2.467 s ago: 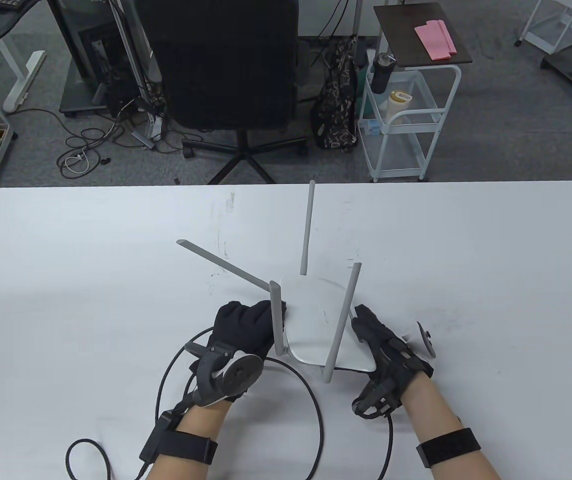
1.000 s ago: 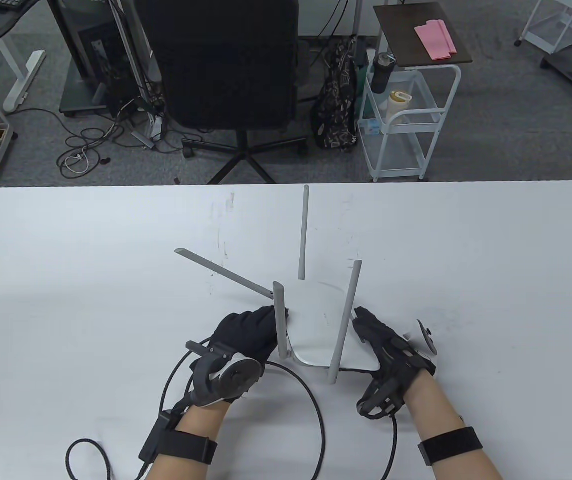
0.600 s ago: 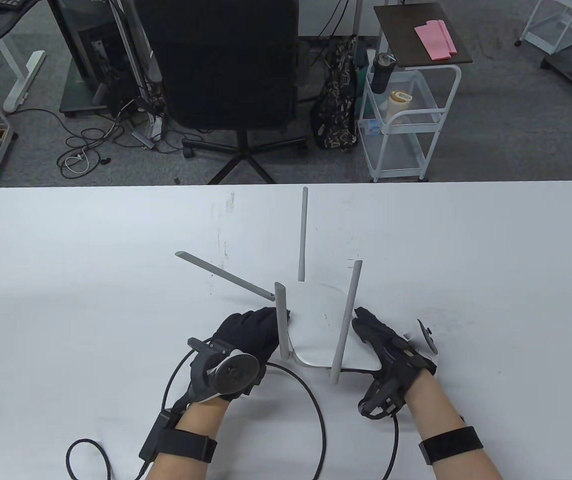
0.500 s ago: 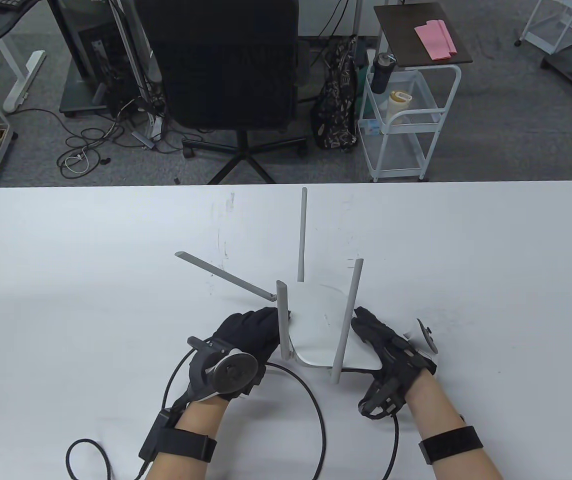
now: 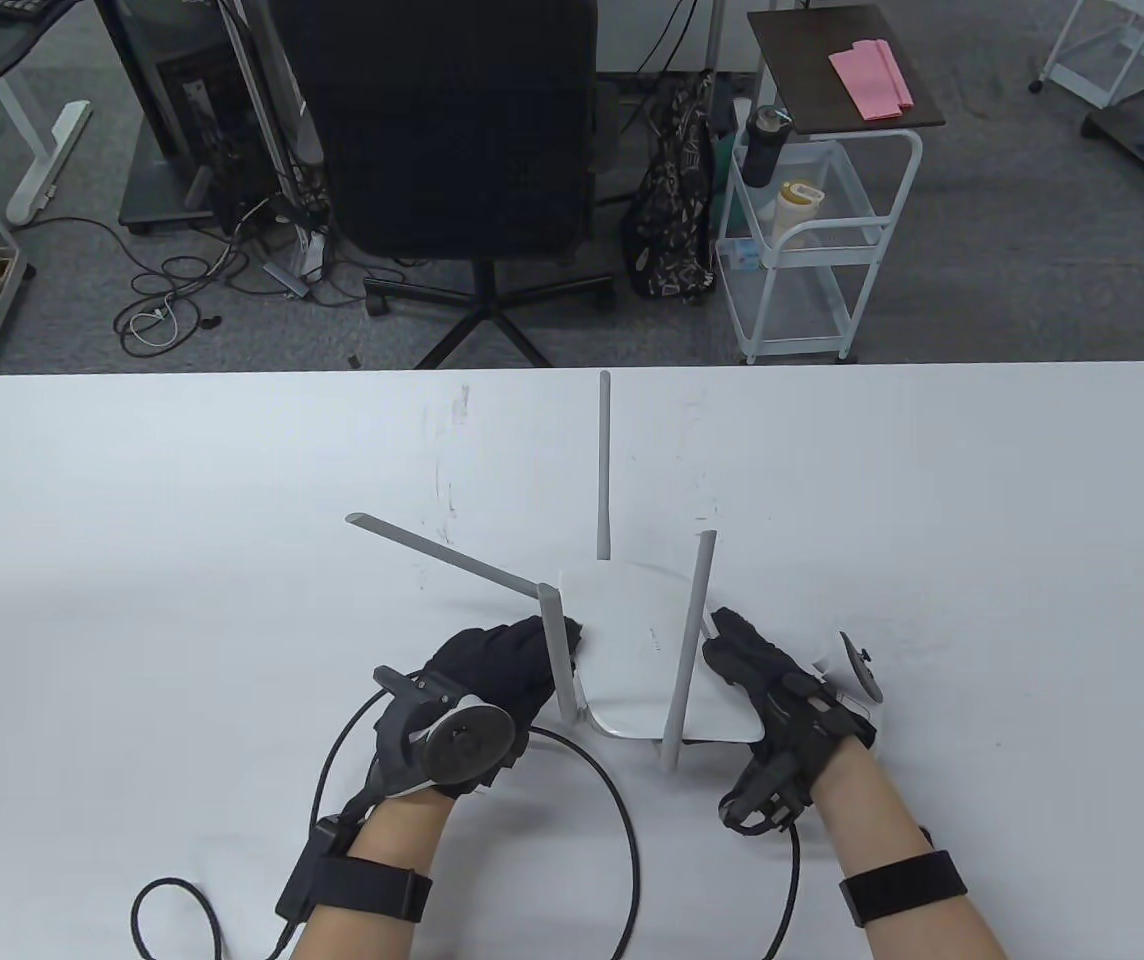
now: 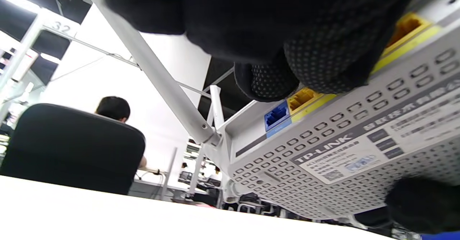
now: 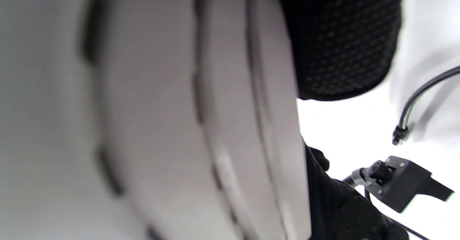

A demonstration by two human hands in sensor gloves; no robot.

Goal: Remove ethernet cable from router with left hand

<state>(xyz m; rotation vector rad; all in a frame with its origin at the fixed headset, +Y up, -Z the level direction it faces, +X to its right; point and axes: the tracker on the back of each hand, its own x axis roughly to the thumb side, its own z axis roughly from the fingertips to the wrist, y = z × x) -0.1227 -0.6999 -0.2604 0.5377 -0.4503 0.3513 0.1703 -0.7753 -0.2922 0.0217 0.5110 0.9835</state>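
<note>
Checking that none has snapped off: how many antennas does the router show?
4. One lies flat toward the left; one stands at the far edge; one rises beside the left hand; one rises beside the right hand. None looks hidden.

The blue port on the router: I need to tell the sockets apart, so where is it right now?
In the left wrist view the blue port sits on the router's back edge, left of the yellow ports, below the left hand's fingertips.

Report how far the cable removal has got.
Done: router tilted up, right hand gripping its side. In hand: fingers of the left hand press at the yellow ports. Left: the plug is hidden under them, so pulling it free seems still to come.
</note>
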